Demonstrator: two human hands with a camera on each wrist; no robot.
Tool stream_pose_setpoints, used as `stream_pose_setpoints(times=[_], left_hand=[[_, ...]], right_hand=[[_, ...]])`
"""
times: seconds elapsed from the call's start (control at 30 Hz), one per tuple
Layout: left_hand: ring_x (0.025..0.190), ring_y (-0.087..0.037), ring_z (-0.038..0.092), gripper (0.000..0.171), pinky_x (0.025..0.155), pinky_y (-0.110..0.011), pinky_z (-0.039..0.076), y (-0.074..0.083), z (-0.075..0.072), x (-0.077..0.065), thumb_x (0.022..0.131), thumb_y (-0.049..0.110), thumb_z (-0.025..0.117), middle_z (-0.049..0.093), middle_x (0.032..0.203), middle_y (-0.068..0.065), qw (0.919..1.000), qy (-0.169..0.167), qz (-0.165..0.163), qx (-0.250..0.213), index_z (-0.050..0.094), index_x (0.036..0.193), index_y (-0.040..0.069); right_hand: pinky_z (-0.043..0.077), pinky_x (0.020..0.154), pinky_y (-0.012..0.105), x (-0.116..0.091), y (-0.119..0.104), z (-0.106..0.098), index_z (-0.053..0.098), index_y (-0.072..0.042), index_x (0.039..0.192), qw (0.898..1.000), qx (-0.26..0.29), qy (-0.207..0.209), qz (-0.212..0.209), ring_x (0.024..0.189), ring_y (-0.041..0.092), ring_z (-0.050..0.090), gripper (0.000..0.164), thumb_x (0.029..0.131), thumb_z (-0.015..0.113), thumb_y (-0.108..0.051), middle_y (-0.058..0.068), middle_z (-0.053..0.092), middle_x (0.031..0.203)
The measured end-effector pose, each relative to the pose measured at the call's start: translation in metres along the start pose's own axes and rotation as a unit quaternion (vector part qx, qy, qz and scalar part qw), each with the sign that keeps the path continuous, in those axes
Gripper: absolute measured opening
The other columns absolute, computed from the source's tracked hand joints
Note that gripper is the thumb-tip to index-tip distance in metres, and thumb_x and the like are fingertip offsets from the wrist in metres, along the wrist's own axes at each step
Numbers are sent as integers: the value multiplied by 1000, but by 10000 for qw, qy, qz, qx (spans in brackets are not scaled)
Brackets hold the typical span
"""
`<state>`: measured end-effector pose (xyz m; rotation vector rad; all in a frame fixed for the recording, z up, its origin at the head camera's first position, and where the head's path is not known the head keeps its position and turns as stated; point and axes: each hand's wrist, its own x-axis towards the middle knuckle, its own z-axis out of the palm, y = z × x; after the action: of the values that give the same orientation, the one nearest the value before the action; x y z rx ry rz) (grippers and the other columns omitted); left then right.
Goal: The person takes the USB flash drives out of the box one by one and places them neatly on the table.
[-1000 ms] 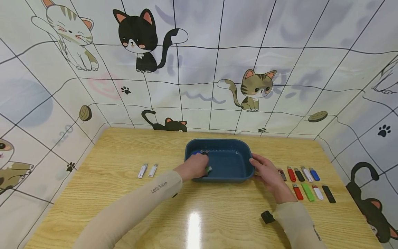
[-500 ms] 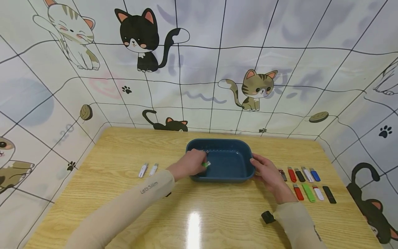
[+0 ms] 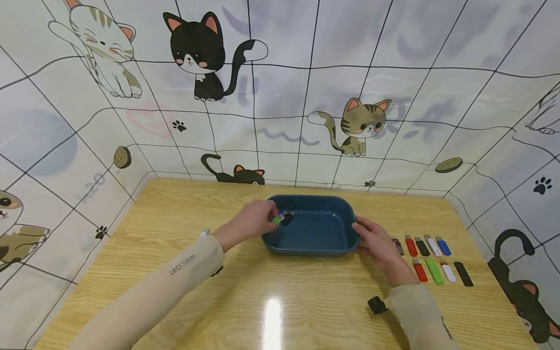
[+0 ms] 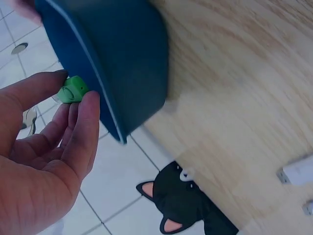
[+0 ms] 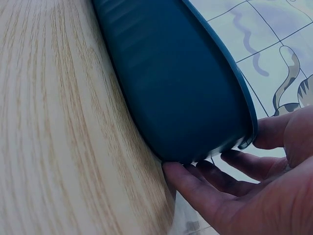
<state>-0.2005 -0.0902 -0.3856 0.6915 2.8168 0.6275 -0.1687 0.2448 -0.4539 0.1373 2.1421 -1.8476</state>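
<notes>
My left hand (image 3: pixel 255 218) is at the left rim of a dark blue plastic basin (image 3: pixel 315 251). Between thumb and fingertips it pinches a green USB flash drive (image 4: pixel 74 89); in the head view only the green end (image 3: pixel 276 220) shows. Inside the basin, by its left wall, lie a few more USB flash drives (image 3: pixel 287 218), dark and blue, partly covered by the hand. My right hand (image 3: pixel 375 243) holds the basin's right end, thumb at the rim and fingers against the outer wall (image 5: pixel 195 98).
Right of the basin, several USB flash drives lie in two rows, among them a red one (image 3: pixel 419 270), a green one (image 3: pixel 434 271) and a black one (image 3: pixel 463 273). A white drive (image 3: pixel 204 233) lies left, partly behind the left arm. A cat-print cloth (image 3: pixel 280 136) surrounds the wooden table (image 3: pixel 306 296).
My left hand has moved left and up from inside the basin to its left rim, with the green USB flash drive in its fingers. The right hand and the basin stay in place.
</notes>
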Motion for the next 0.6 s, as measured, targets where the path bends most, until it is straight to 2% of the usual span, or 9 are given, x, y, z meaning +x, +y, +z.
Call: stream_pose_setpoints(times=[0.3, 0.6], left_hand=[[72, -17, 54, 17, 67, -31, 48, -22, -24, -22, 92, 15, 76, 60, 81, -2, 9991, 189, -279, -273, 66, 100, 4], [73, -17, 54, 18, 67, -33, 49, -61, -32, -45, 92, 14, 75, 62, 85, -4, 9966, 353, -646, -362, 67, 101, 2]], right_hand=[[60, 96, 40, -1, -1, 1, 20, 2, 163, 10000, 20, -16, -18, 146, 45, 37, 60, 113, 42, -24, 28, 25, 165], [60, 96, 39, -1, -1, 1, 22, 3, 163, 10000, -8, 26, -20, 145, 45, 39, 60, 113, 42, -26, 28, 27, 164]])
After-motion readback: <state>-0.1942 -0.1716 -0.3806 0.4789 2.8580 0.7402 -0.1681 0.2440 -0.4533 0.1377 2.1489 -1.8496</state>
